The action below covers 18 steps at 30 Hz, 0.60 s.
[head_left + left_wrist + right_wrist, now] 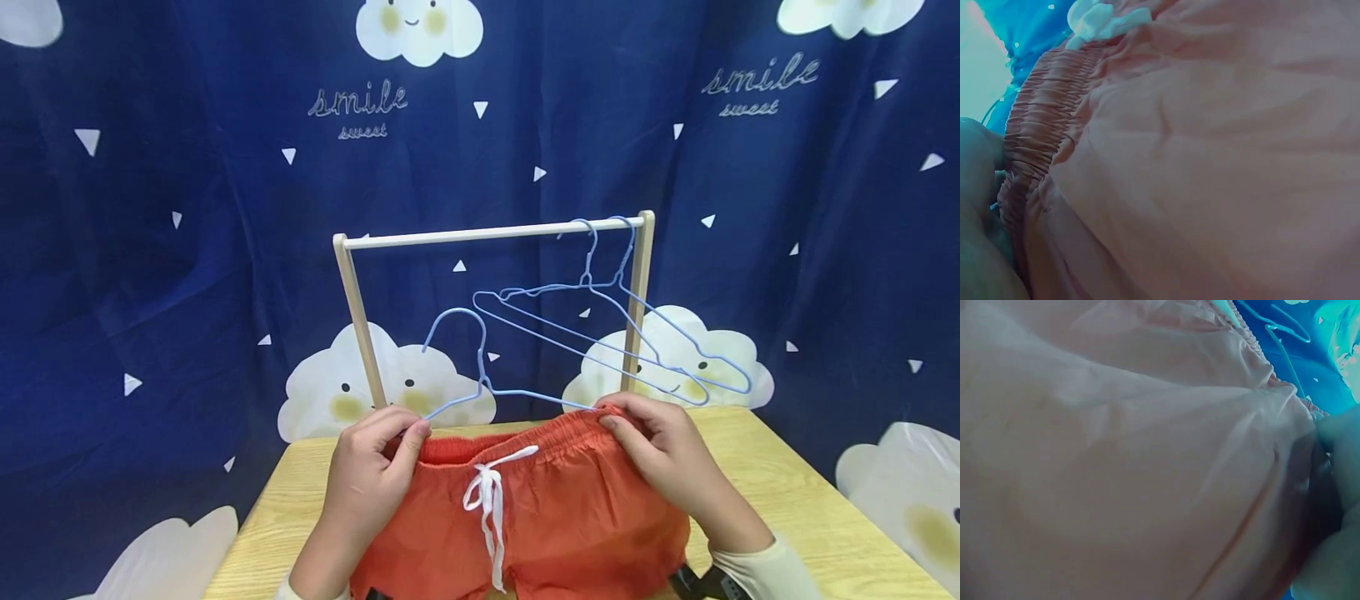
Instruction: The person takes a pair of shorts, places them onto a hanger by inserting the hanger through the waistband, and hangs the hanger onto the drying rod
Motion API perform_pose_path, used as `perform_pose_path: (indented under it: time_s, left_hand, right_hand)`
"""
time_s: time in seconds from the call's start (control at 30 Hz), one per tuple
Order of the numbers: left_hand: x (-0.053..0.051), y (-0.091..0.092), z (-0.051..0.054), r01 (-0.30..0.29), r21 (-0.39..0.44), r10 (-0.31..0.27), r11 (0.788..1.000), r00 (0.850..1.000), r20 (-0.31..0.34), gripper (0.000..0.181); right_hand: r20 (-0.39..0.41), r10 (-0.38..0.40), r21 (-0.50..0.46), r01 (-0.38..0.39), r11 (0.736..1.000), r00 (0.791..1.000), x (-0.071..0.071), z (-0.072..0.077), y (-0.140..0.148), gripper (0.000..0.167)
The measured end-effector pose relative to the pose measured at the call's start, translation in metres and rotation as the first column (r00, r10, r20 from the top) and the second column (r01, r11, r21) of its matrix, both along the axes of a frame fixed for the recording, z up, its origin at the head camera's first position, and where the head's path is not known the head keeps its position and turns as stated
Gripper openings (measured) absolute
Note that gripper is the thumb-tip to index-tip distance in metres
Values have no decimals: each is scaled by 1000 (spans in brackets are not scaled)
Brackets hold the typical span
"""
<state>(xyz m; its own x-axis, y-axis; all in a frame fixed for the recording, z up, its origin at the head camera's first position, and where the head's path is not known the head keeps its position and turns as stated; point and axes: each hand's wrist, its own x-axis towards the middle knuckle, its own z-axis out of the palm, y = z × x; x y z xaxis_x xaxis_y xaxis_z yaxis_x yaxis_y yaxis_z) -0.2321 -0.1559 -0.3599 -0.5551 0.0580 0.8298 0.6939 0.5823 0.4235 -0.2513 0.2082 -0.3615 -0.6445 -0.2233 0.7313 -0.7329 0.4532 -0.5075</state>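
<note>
Orange-red shorts (pixel 577 500) with an elastic waistband and a white drawstring bow (pixel 489 483) hang between my two hands. A blue wire hanger (pixel 482 367) rises from the waist opening, its hook upright and bent to the left. My left hand (pixel 371 475) pinches the left end of the waistband beside the hanger's arm. On the other side my right hand (pixel 660 446) pinches the waistband's right end, where the hanger's other arm reaches the cloth. Both hanger tips are hidden by fingers and cloth. In both wrist views the shorts fill most of the picture.
Behind the shorts stands a small wooden rack with a pale rail (pixel 480 235). Two more blue wire hangers (pixel 588 279) hang at the rail's right end. The rack is on a light wooden table (pixel 795 500), in front of a dark blue curtain (pixel 187 275) with clouds.
</note>
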Motion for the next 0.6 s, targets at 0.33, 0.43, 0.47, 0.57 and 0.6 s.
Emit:
perform_pose_path:
  time_s: [0.33, 0.43, 0.47, 0.57, 0.6]
  left_hand:
    - [-4, -4, -7, -32, 4, 32, 999, 994, 104, 34]
    - [-6, -5, -8, -33, 17, 30, 999, 988, 151, 49]
    - [-6, -5, -8, -41, 16, 37, 999, 986, 160, 53]
    - [-9, -6, -7, -64, 2, 63, 998, 983, 171, 62]
    - [-10, -7, -7, -71, -5, 70, 997, 982, 175, 64]
  right_hand:
    - [-104, -119, -3, 120, 993, 987, 9, 15, 6, 26]
    - [-130, -172, -1, 173, 985, 977, 9, 28, 10, 23]
    - [-144, -196, -1, 198, 980, 970, 9, 34, 11, 21]
    - [-183, -259, -10, 261, 965, 949, 8, 53, 13, 17]
    - [-198, -281, -14, 284, 959, 939, 7, 59, 14, 15]
